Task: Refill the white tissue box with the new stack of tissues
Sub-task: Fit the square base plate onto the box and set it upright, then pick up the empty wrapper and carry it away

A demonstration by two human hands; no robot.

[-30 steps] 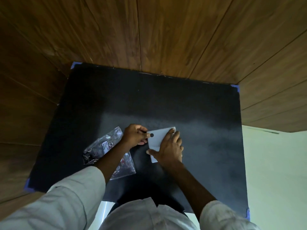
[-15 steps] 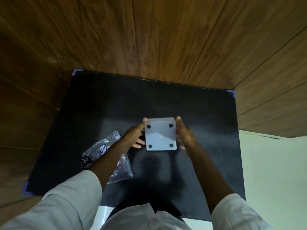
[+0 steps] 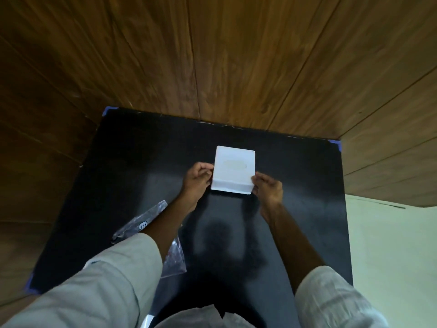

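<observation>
Black worktop (image 3: 295, 197) with blue tape at the corners, set against wood panelling. Resting on it: white tissue box (image 3: 234, 170), oval opening upward, toward the far middle; crumpled clear plastic wrapper (image 3: 151, 221) near the left front.

Bare black mat (image 3: 295, 185) beyond crumpled plastic wrapper (image 3: 142, 223)

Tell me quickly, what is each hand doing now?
Left hand: closed on the left side of the white tissue box.
Right hand: closed on the box's right side.
</observation>
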